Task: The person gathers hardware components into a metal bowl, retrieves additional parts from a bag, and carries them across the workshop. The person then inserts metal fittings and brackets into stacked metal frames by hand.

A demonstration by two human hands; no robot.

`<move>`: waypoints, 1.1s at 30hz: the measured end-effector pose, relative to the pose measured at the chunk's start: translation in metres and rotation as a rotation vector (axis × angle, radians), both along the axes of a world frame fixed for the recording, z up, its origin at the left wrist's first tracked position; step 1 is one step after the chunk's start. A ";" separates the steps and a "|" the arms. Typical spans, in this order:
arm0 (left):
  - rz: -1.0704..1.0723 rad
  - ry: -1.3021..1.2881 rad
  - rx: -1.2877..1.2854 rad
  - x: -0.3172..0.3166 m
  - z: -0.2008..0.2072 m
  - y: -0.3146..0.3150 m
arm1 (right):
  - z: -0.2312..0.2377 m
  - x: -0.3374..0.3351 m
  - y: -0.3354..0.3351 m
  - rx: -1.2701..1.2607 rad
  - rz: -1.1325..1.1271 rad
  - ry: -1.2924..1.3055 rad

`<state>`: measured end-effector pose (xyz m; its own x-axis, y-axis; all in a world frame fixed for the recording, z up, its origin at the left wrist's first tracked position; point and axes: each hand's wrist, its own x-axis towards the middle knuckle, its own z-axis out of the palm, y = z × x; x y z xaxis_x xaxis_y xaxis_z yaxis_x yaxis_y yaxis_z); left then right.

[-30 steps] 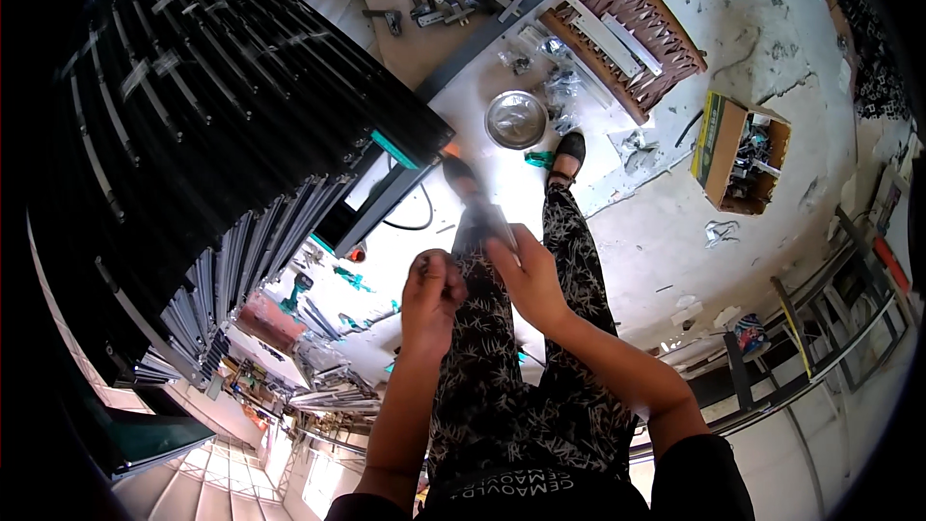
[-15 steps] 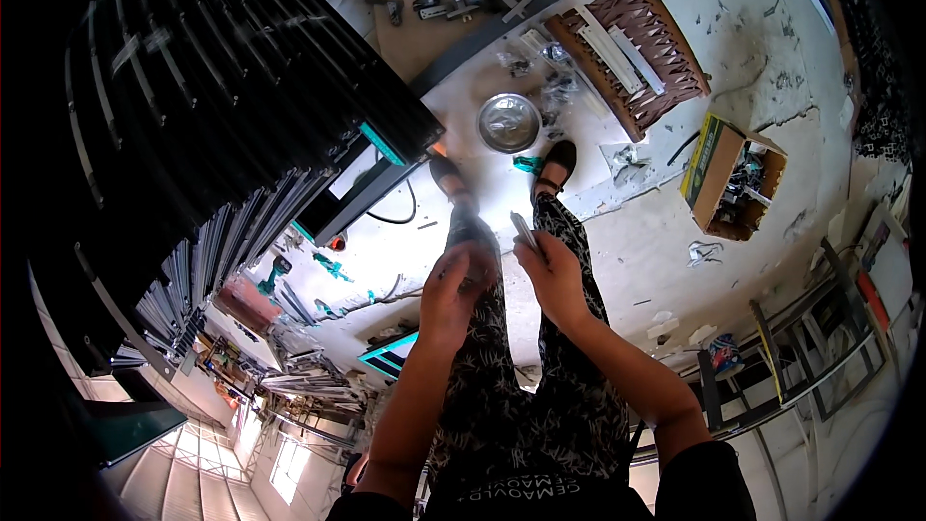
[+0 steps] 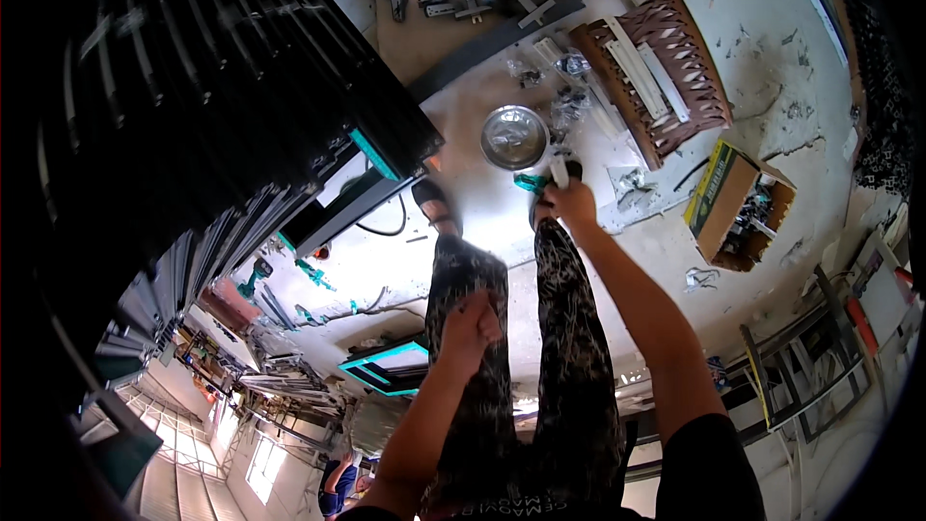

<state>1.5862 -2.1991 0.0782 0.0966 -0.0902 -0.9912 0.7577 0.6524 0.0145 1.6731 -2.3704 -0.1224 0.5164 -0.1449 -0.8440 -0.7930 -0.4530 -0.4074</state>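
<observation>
Where the person sits with legs stretched out over the pale, scuffed concrete floor (image 3: 849, 96), the right hand (image 3: 571, 203) is reached far forward to the feet, its fingers closed around a small whitish piece (image 3: 558, 170) whose kind I cannot make out. Just beside it, by the right shoe, lies a small teal tool (image 3: 530, 182), and just beyond that stands a round metal bowl (image 3: 514, 136), shiny and shallow. The left hand (image 3: 470, 330) rests back on the left thigh of the patterned trousers, fingers curled loosely; whether it holds anything I cannot tell.

The floor is littered. To the right of the bowl a brown lattice tray (image 3: 675, 68) carries a few white strips, with small plastic bags of fittings scattered between it and the bowl. Farther right sits an open cardboard box (image 3: 730, 201) with small parts inside. At the top a bare wooden board (image 3: 429, 29) bears metal brackets and clamps, edged by a long dark bar. On the person's left a tall stack of black metal profiles (image 3: 193, 87) fills much of the room, with more profiles and teal-trimmed frames (image 3: 386, 367) lying lower on the floor. Bright light falls on the concrete between the legs and the stack.
</observation>
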 end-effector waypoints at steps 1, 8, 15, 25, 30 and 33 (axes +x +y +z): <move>0.033 0.065 -0.029 -0.017 -0.015 0.006 | -0.023 0.016 0.004 -0.031 0.040 0.057; 0.030 0.313 0.059 -0.116 -0.092 0.024 | -0.204 0.098 0.027 -0.264 0.447 -0.001; 0.041 0.279 -0.001 -0.108 -0.112 0.039 | -0.283 0.099 0.029 -0.379 0.426 0.091; -0.091 0.176 0.147 -0.046 -0.075 0.052 | -0.088 0.098 0.029 0.347 -0.374 -0.106; -0.264 -0.204 0.216 0.073 -0.015 0.056 | 0.112 0.097 0.043 0.890 -0.600 0.027; -0.276 -0.488 0.284 0.112 0.041 0.060 | 0.209 0.078 0.069 1.013 -0.557 0.115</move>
